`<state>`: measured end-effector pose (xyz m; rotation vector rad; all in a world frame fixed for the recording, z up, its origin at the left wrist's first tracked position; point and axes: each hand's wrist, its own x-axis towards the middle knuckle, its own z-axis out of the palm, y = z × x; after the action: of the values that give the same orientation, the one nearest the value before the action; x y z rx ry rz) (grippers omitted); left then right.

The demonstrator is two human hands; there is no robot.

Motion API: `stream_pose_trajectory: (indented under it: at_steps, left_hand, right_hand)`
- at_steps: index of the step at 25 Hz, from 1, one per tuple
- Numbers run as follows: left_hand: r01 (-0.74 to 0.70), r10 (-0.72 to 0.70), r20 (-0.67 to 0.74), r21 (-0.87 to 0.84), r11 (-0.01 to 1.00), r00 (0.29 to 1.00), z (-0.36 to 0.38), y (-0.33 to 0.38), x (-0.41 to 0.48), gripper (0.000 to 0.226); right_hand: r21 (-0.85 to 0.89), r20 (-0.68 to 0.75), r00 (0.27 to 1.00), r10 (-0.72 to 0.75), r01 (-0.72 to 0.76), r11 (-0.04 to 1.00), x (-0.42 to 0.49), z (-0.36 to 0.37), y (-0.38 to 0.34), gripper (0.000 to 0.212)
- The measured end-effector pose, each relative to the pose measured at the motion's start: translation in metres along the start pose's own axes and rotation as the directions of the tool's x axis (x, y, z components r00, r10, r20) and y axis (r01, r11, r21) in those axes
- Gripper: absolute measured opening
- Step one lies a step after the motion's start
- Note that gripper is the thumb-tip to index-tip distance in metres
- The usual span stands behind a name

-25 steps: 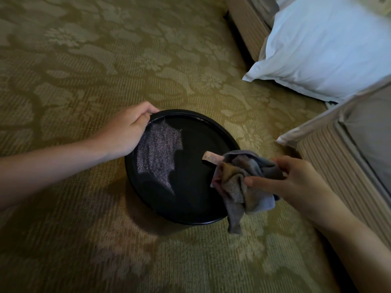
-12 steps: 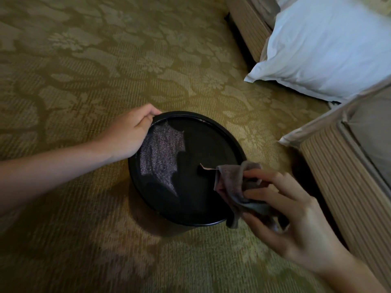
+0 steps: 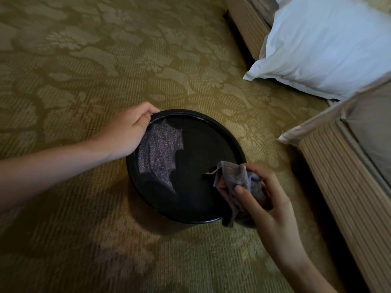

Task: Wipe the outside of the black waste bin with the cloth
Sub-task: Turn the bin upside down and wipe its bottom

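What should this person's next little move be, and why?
Probably lower the cloth onto the outer wall of the bin and start wiping: the right hand holds it bunched at the near-right rim, while the left hand grips the far-left rim.

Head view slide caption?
Left hand grips rim of round black waste bin on patterned carpet; right hand holds crumpled grey cloth beside it.

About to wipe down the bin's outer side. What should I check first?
1. Left hand grips the black waste bin by its rim: ok.
2. Right hand grips the cloth: ok.
3. Cloth pressed on the outer wall: cannot tell; it hangs at the rim.
4. Bin upright on the carpet: ok.
5. Bare carpet between bin and bed base: ok.
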<state>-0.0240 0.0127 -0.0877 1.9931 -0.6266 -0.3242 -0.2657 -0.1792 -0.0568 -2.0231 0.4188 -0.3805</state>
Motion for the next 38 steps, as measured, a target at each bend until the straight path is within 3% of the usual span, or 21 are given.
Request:
stream_pose_trajectory:
  at_steps: [3,5,7,9,11,12,13,15,16,18,20,25,28,31,33,36,38]
  left_hand:
    - [0.003,-0.003,-0.004,0.005,1.0,1.0,0.0,0.001,0.0,0.03]
    - [0.002,-0.002,-0.004,0.003,1.0,1.0,0.0,0.001,0.0,0.03]
    - [-0.001,0.001,-0.005,0.006,1.0,1.0,0.001,0.001,0.001,0.03]
    - [0.006,-0.006,-0.007,0.001,1.0,1.0,0.002,0.001,0.001,0.031]
    - [0.022,-0.022,-0.006,-0.008,1.0,1.0,0.001,0.003,0.001,0.031]
    - [0.026,-0.026,-0.008,-0.007,1.0,1.0,0.001,0.004,0.0,0.031]
    - [0.026,-0.026,-0.011,-0.004,1.0,1.0,0.001,0.005,0.0,0.031]
    - [0.026,-0.026,-0.009,-0.001,1.0,1.0,0.001,0.006,-0.001,0.032]
    - [0.026,-0.026,-0.005,-0.003,1.0,1.0,0.001,0.006,-0.001,0.031]
    - [0.029,-0.029,-0.004,-0.003,1.0,1.0,0.001,0.007,-0.001,0.031]
    - [0.033,-0.033,-0.009,0.001,0.999,0.999,0.001,0.008,-0.002,0.031]
    - [0.028,-0.028,-0.017,0.0,1.0,0.999,0.0,0.009,-0.003,0.031]
    - [0.025,-0.025,-0.012,0.028,0.999,1.0,0.0,0.009,-0.003,0.032]
    - [0.031,-0.031,-0.014,0.02,0.999,0.999,0.0,0.009,-0.003,0.031]
    - [0.039,-0.039,-0.012,0.013,0.999,0.999,0.001,0.01,-0.003,0.031]
    - [0.038,-0.038,-0.014,0.005,0.999,0.999,0.001,0.009,-0.003,0.03]
    - [0.038,-0.038,-0.004,0.002,0.999,0.999,0.0,0.009,-0.003,0.03]
  right_hand:
    - [-0.12,0.068,0.998,-0.009,0.017,0.993,-0.004,-0.006,0.004,0.041]
    - [-0.141,0.016,0.998,-0.054,0.056,0.988,-0.003,-0.014,0.001,0.037]
    - [0.0,-0.097,0.995,0.015,-0.015,1.0,-0.001,-0.024,-0.007,0.031]
    - [0.265,-0.145,0.967,0.21,-0.167,0.95,0.004,-0.038,-0.019,0.029]
    - [0.414,-0.043,0.954,0.296,-0.252,0.875,0.013,-0.051,-0.028,0.031]
    - [0.403,0.022,0.961,0.275,-0.26,0.878,0.018,-0.053,-0.031,0.032]
    - [0.303,0.079,0.973,0.216,-0.229,0.925,0.021,-0.051,-0.031,0.032]
    - [-0.16,0.175,0.983,0.062,-0.034,0.986,0.021,-0.039,-0.019,0.035]
    - [-0.384,0.185,0.982,0.041,0.034,0.923,0.019,-0.032,-0.012,0.048]
    - [-0.562,0.131,0.991,0.013,0.064,0.825,0.013,-0.02,-0.008,0.077]
    - [-0.62,0.059,0.997,-0.058,0.082,0.78,0.01,-0.014,-0.008,0.087]
    - [-0.76,0.017,0.98,-0.198,0.141,0.635,0.012,-0.01,-0.018,0.072]
    - [-0.707,-0.049,0.977,-0.208,0.113,0.698,0.012,-0.021,-0.023,0.06]
    - [-0.511,-0.114,0.982,-0.148,0.07,0.857,0.014,-0.033,-0.023,0.043]
    - [-0.4,-0.134,0.978,-0.161,0.095,0.912,0.015,-0.038,-0.026,0.044]
    - [-0.466,-0.152,0.957,-0.246,0.15,0.872,0.018,-0.041,-0.028,0.044]
    - [-0.546,-0.054,0.966,-0.252,0.183,0.818,0.016,-0.031,-0.022,0.04]
